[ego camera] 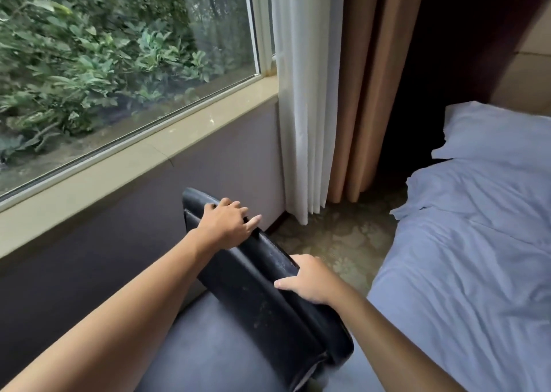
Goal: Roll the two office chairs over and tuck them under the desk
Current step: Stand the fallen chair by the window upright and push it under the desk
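Note:
One office chair is in view, seen from above: its black padded backrest [262, 284] runs diagonally through the lower middle, with the grey-blue seat [208, 350] below it. My left hand [228, 223] lies over the far end of the backrest's top edge, fingers curled on it. My right hand [307, 279] grips the same edge nearer to me, thumb on the seat side. The chair's base and wheels are hidden. No second chair and no desk appear in the view.
A wall with a stone window sill [134, 165] stands close on the left. White and tan curtains [328, 99] hang in the corner ahead. A bed [477, 242] with pale blue sheets and a pillow fills the right. Patterned carpet [340, 242] lies between chair and bed.

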{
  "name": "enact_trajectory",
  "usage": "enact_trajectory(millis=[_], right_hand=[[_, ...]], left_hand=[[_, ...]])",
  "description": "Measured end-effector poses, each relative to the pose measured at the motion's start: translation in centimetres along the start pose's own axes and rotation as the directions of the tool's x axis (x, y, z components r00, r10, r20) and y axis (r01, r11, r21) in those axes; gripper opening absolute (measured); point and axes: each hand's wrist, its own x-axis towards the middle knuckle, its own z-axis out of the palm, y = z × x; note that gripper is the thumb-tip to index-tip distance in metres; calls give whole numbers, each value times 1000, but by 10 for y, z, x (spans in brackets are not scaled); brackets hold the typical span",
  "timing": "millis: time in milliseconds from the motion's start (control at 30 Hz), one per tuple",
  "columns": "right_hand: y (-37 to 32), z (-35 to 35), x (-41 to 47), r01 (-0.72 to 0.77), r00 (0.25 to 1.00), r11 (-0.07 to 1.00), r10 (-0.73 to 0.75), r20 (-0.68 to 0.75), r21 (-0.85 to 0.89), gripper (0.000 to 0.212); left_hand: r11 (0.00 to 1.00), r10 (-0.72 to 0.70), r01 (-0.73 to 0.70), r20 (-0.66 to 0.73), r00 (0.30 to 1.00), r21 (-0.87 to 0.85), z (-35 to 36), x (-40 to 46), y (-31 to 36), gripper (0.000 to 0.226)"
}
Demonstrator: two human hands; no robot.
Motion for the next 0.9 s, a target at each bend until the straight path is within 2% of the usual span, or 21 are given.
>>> enact_trajectory(millis=[200, 333, 533, 633, 733, 800, 833, 867, 900], right_hand=[[-11, 37, -19, 29, 999, 999, -27, 29, -42, 35], [-24, 69, -34, 61, 996, 997, -59, 60, -41, 17], [-42, 138, -76, 63, 996, 998, -63, 58, 6, 12], [-48, 173, -108, 85, 994, 996, -84, 73, -16, 22], [-56, 198, -146, 146, 973, 987, -131, 191, -71, 41], [-62, 203, -164, 183, 929, 969, -115, 353, -167, 66], [-67, 200, -168, 219, 899, 952, -113, 424, -212, 72], [-72, 194, -166, 252, 884, 937, -123, 451, -240, 69], [-81, 191, -160, 299, 878, 920, -161, 451, -252, 57]], left_hand=[[1000, -2, 2, 9, 1000, 5, 6, -46, -22, 54], [998, -53, 53, 8, 999, -36, 8, -86, -34, 52], [994, -91, 88, -41, 995, -68, 25, -158, -54, 47], [991, -111, 106, -58, 992, -84, 38, -199, -60, 43], [996, -59, 56, -33, 998, -71, 47, -242, -65, 40], [989, -48, 47, -2, 999, -142, 52, -272, -64, 37], [979, -68, 61, -31, 997, -193, 54, -288, -65, 35], [960, -91, 74, -52, 994, -271, 59, -302, -63, 33], [921, -140, 102, -73, 988, -377, 66, -322, -62, 32]])
